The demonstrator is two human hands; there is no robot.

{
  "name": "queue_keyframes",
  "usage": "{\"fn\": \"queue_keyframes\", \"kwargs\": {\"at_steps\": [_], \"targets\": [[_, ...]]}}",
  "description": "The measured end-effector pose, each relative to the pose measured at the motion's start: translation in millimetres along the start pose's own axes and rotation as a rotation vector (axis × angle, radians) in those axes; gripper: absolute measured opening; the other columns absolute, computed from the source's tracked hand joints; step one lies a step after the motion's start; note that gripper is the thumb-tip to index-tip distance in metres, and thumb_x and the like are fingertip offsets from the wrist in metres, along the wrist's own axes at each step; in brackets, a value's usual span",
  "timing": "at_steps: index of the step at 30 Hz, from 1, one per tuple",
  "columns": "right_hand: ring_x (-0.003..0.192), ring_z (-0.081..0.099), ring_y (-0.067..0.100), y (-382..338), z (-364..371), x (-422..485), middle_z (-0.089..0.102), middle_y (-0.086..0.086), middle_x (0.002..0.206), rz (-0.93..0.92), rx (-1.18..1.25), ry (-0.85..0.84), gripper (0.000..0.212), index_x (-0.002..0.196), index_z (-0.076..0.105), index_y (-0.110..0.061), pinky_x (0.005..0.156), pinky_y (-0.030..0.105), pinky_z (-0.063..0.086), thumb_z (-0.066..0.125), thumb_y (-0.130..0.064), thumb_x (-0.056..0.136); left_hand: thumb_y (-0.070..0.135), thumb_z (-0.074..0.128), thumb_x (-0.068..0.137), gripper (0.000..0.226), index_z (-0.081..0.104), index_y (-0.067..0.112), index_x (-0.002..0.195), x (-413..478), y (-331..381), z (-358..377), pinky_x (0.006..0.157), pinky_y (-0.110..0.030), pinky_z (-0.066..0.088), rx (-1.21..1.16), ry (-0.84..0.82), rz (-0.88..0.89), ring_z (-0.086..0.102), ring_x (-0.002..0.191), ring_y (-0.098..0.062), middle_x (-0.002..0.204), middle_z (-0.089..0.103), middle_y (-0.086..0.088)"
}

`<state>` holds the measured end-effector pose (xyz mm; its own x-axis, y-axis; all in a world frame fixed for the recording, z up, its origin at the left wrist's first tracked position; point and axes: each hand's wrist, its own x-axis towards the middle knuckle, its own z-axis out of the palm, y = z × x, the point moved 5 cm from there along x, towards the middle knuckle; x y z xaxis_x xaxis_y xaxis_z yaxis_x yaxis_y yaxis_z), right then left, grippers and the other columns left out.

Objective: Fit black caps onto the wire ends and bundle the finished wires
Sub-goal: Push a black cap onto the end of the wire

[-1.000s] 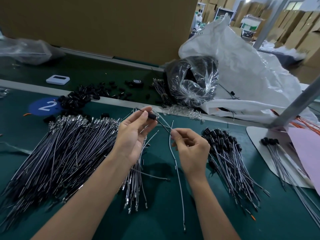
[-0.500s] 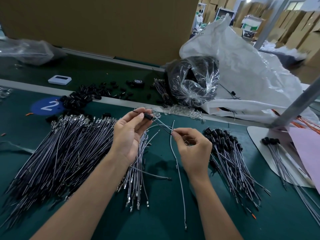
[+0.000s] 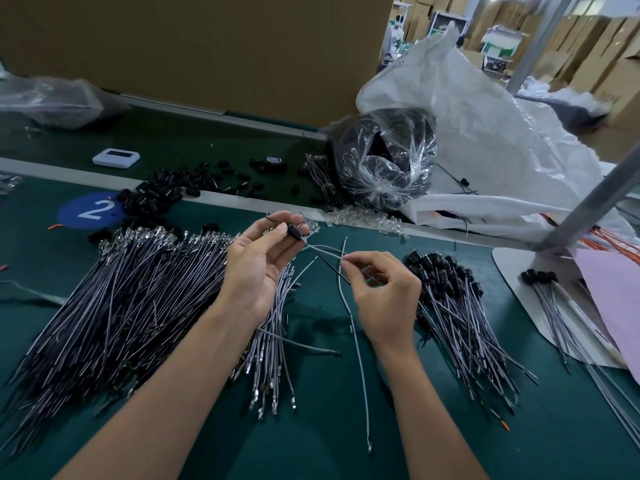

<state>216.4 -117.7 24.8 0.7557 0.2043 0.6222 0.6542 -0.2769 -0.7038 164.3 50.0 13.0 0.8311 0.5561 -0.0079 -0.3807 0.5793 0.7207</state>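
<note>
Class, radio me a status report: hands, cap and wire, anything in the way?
Left hand pinches black cap at fingertips. Right hand pinches grey wire, tail trailing down. Loose wires heaped under left hand, not blocking.

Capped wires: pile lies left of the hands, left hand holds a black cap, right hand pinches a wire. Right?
Not quite. The head view shows the capped wires lying right of the hands; the pile on the left is uncapped wires. The rest holds: the left hand holds a black cap, and the right hand pinches a wire.
</note>
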Motion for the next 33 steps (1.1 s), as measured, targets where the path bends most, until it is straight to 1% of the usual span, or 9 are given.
{"fn": "queue_keyframes", "kwargs": {"at_steps": [5, 9, 12, 20, 24, 28, 33], "targets": [[0.069, 0.061, 0.015, 2, 0, 1, 0.067, -0.008, 0.076, 0.013, -0.011, 0.022, 0.011, 0.081, 0.074, -0.018, 0.064, 0.023, 0.049, 0.078, -0.007, 0.08, -0.004, 0.046, 0.096, 0.02, 0.064, 0.004, 0.1, 1, 0, 0, 0.079, -0.028, 0.058, -0.019, -0.004, -0.005, 0.072, 0.089, -0.022, 0.095, 0.074, -0.011], [0.069, 0.061, 0.014, 0, 0, 0, 0.067, -0.01, 0.076, 0.002, -0.015, 0.022, 0.011, 0.08, 0.074, -0.018, 0.063, 0.022, 0.049, 0.077, -0.008, 0.08, -0.004, 0.047, 0.096, 0.02, 0.064, 0.004, 0.101, 1, -2, 1, 0.08, -0.028, 0.058, 0.005, -0.021, 0.002, 0.072, 0.091, -0.023, 0.097, 0.074, -0.011], [0.068, 0.061, 0.014, -1, 1, -1, 0.067, -0.008, 0.075, -0.007, -0.026, 0.024, 0.01, 0.08, 0.073, -0.017, 0.063, 0.022, 0.049, 0.077, -0.007, 0.08, -0.004, 0.047, 0.096, 0.019, 0.064, 0.004, 0.101, 0, -4, 2, 0.08, -0.028, 0.058, 0.019, -0.028, 0.002, 0.072, 0.093, -0.023, 0.098, 0.073, -0.012], [0.067, 0.058, 0.006, -5, 0, -3, 0.065, -0.008, 0.076, -0.005, -0.036, 0.114, 0.009, 0.082, 0.07, -0.016, 0.064, 0.012, 0.044, 0.074, -0.008, 0.083, -0.004, 0.048, 0.097, 0.014, 0.06, 0.003, 0.098, -1, -9, 3, 0.078, -0.027, 0.058, -0.022, 0.004, -0.01, 0.072, 0.092, -0.023, 0.096, 0.073, -0.014], [0.065, 0.056, 0.007, -6, 4, -4, 0.064, -0.007, 0.076, -0.019, -0.066, 0.069, 0.006, 0.083, 0.07, -0.013, 0.063, 0.02, 0.047, 0.073, -0.008, 0.083, -0.005, 0.049, 0.096, 0.012, 0.056, 0.005, 0.093, -4, -13, 7, 0.077, -0.027, 0.058, -0.032, 0.009, -0.025, 0.072, 0.091, -0.024, 0.096, 0.071, -0.016], [0.065, 0.053, 0.009, -10, 7, -6, 0.065, -0.005, 0.076, -0.073, -0.14, 0.025, 0.006, 0.089, 0.075, -0.011, 0.064, 0.022, 0.046, 0.074, -0.011, 0.084, -0.004, 0.049, 0.096, 0.011, 0.055, 0.005, 0.093, -8, -17, 11, 0.08, -0.028, 0.058, 0.018, -0.021, -0.029, 0.071, 0.095, -0.025, 0.1, 0.07, -0.018], [0.064, 0.055, 0.013, -13, 6, -7, 0.066, -0.004, 0.074, -0.092, -0.167, 0.059, 0.002, 0.082, 0.074, -0.011, 0.062, 0.027, 0.048, 0.075, -0.012, 0.083, -0.002, 0.051, 0.095, 0.008, 0.056, 0.004, 0.093, -11, -21, 14, 0.077, -0.028, 0.058, 0.053, -0.038, -0.028, 0.071, 0.094, -0.026, 0.096, 0.073, -0.017]]}}
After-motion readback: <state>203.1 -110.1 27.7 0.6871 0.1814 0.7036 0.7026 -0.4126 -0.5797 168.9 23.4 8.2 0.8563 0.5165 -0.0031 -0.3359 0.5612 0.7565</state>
